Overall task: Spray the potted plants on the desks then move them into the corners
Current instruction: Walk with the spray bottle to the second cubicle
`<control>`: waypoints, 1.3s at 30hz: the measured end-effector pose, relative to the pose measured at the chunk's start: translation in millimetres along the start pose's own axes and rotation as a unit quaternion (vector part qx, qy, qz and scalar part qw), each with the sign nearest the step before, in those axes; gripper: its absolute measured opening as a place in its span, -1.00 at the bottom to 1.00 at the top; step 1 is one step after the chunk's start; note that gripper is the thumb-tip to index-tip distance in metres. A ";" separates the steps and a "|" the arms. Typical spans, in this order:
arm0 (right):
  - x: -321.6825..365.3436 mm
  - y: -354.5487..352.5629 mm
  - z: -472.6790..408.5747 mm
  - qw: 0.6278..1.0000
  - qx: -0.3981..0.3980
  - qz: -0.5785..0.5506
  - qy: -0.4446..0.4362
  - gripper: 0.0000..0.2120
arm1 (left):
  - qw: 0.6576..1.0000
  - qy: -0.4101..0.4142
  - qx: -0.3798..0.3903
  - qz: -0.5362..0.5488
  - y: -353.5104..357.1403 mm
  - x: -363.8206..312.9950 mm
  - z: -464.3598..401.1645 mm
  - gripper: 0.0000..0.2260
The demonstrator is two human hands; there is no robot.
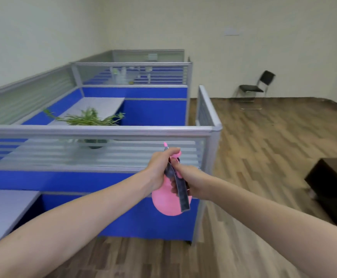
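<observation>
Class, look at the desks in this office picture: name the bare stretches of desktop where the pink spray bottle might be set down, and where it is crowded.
Bare patches: the near desktop below the blue partition, and the far end of the second desk, beyond the potted plant. Crowded: around the plant's spreading leaves. Both hands hold the spray bottle.

- Spray bottle (164,201): pink, with a grey strap (180,190).
- Plant (87,117): green leaves.
- Partitions (153,113): blue panels, grey frames, striped frosted glass.
- Desk (101,106): pale grey.
- Floor (264,157): brown wood-plank pattern.
- Chair (253,87): black.
- Walls (243,47): cream.
</observation>
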State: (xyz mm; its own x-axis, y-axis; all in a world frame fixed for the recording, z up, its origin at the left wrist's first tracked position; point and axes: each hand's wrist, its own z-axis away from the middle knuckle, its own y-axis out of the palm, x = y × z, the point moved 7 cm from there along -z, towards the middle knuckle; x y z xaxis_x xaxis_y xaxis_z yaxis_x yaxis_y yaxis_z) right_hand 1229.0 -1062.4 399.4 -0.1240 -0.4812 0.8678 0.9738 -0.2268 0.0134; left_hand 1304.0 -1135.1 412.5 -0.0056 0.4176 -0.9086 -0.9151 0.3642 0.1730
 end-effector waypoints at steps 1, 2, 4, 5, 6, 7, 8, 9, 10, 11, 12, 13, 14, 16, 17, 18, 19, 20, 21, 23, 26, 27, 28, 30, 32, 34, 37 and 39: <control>-3.7 -26.2 4.2 1.000 -0.007 -0.001 0.003 -0.49 | 1.000 -0.004 0.010 -0.006 26.8 6.8 -3.1 -0.78; -7.2 -57.0 8.4 1.000 -0.012 -0.006 0.005 -0.50 | 1.000 -0.007 0.018 -0.012 59.3 12.4 -7.1 -0.77; -9.9 -112.3 19.0 1.000 -0.013 -0.017 0.002 -0.50 | 1.000 -0.014 0.024 -0.012 117.6 22.9 -16.0 -0.76; -9.7 -144.9 25.2 1.000 -0.018 -0.022 -0.002 -0.50 | 0.999 -0.017 0.027 -0.007 151.8 27.3 -20.8 -0.75; -9.2 -171.7 28.9 0.999 -0.022 -0.025 -0.008 -0.51 | 0.999 -0.020 0.029 -0.004 180.0 29.8 -24.3 -0.73; -8.5 -200.0 33.3 0.999 -0.028 -0.028 -0.011 -0.52 | 0.999 -0.023 0.035 -0.002 209.2 32.8 -28.4 -0.70; -7.2 -227.9 36.3 0.999 -0.034 -0.031 -0.018 -0.54 | 0.999 -0.028 0.038 -0.005 237.9 35.2 -32.9 -0.68; -3.8 -249.0 39.8 0.998 -0.040 -0.031 -0.026 -0.56 | 0.999 -0.027 0.043 -0.007 260.2 35.1 -36.5 -0.68; -1.1 -273.6 40.5 0.998 -0.045 -0.029 -0.033 -0.57 | 0.999 -0.025 0.048 -0.005 285.6 34.7 -41.9 -0.71; 2.7 -299.6 40.1 0.998 -0.050 -0.027 -0.041 -0.59 | 0.998 -0.025 0.050 0.000 313.0 33.8 -48.7 -0.76; 6.7 -320.3 36.8 0.997 -0.057 -0.027 -0.049 -0.60 | 0.998 -0.022 0.050 0.001 333.5 31.1 -55.8 -0.79; 12.7 -337.7 35.2 0.996 -0.066 -0.028 -0.056 -0.61 | 0.998 -0.020 0.054 0.002 352.4 27.1 -62.4 -0.79; 16.8 -356.8 30.5 0.995 -0.075 -0.027 -0.060 -0.61 | 0.998 -0.020 0.061 0.004 372.4 23.6 -70.1 -0.76; 27.3 -401.3 16.1 0.992 -0.100 -0.023 -0.068 -0.61 | 0.997 -0.018 0.076 0.009 416.2 15.4 -91.0 -0.70; 32.1 -417.2 9.8 0.991 -0.109 -0.021 -0.067 -0.60 | 0.997 -0.015 0.078 0.009 430.8 11.8 -100.3 -0.70; 37.6 -439.1 -3.0 0.991 -0.117 -0.020 -0.069 -0.57 | 0.997 -0.012 0.079 0.006 450.1 7.8 -116.2 -0.72; 43.2 -457.1 -14.5 0.990 -0.126 -0.017 -0.069 -0.55 | 0.997 -0.009 0.082 0.000 466.2 3.5 -130.0 -0.75; 48.7 -472.2 -27.9 0.989 -0.131 -0.015 -0.069 -0.53 | 0.996 -0.006 0.084 -0.003 478.5 0.7 -145.4 -0.77; 55.6 -486.1 -39.6 0.988 -0.134 -0.014 -0.070 -0.52 | 0.996 -0.006 0.086 -0.003 490.5 -1.0 -163.1 -0.78; 69.9 -516.6 -73.5 0.988 -0.135 -0.010 -0.080 -0.52 | 0.996 -0.006 0.088 0.003 516.2 -4.4 -207.3 -0.81; 91.2 -563.3 -138.3 0.988 -0.130 0.000 -0.077 -0.49 | 0.995 -0.012 0.094 0.020 553.1 -14.4 -285.3 -0.79; 97.3 -575.9 -156.9 0.989 -0.127 0.004 -0.072 -0.47 | 0.995 -0.018 0.095 0.025 561.7 -18.3 -307.3 -0.78; 108.8 -592.6 -181.9 0.990 -0.123 0.006 -0.067 -0.46 | 0.995 -0.023 0.092 0.029 572.9 -26.4 -336.6 -0.79; 131.9 -623.8 -226.0 0.992 -0.119 0.011 -0.051 -0.43 | 0.995 -0.033 0.087 0.036 592.6 -44.3 -389.5 -0.81; 158.2 -648.3 -261.5 0.992 -0.111 0.026 -0.047 -0.43 | 0.995 -0.040 0.084 0.036 607.5 -62.6 -432.9 -0.81; 188.2 -668.9 -298.5 0.993 -0.102 0.039 -0.051 -0.44 | 0.996 -0.036 0.074 0.040 618.9 -85.2 -476.5 -0.77; 232.8 -693.4 -355.1 0.993 -0.084 0.056 -0.067 -0.46 | 0.996 -0.026 0.072 0.042 633.2 -117.7 -543.3 -0.77; 261.8 -710.1 -396.9 0.992 -0.076 0.061 -0.075 -0.46 | 0.997 -0.021 0.068 0.043 641.4 -139.2 -589.4 -0.78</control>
State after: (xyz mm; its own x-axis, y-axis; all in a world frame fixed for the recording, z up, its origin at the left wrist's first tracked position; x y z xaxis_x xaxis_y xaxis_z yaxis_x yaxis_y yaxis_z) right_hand 429.5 -1363.4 419.9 0.0341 -0.3843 0.9226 0.9385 -0.3050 -0.1617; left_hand 480.2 -1450.2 425.9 -0.0617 0.4847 -0.8725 -0.8486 0.4347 0.3015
